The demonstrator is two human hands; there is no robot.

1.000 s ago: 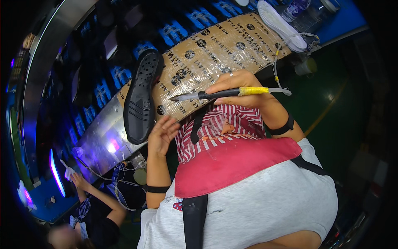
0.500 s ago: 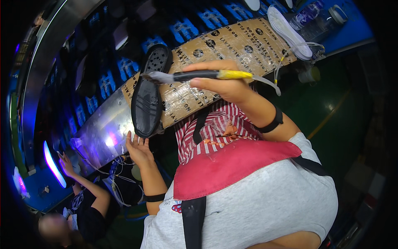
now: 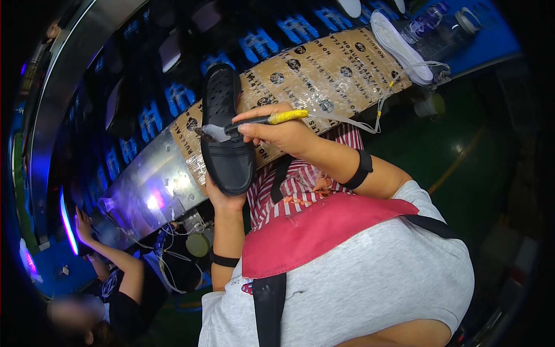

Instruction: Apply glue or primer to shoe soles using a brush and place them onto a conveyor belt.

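A black shoe sole [image 3: 232, 168] with small holes in its far part and raised ridges nearer me lies tilted over the bench edge. My left hand [image 3: 222, 198] is closed on its near end from below; most of the fingers are hidden beneath it. My right hand [image 3: 274, 132] grips a brush [image 3: 288, 115] with a black and yellow handle. Its pale bristles [image 3: 216, 133] are at the middle of the sole, across its left edge. From the handle's end a clear thin tube [image 3: 347, 122] runs off to the right.
Printed brown cardboard [image 3: 324, 72] covers the bench, beside a bare metal plate [image 3: 156, 173]. A white sole [image 3: 402, 49] and bottles [image 3: 426, 23] stand at the far right. Beyond the bench are rows of blue holders [image 3: 257, 45]. A co-worker's arm [image 3: 118, 260] reaches in at left.
My left hand has gone from open beside the sole's near end to holding it from below, and the sole has shifted right. The brush has come down and left onto the sole.
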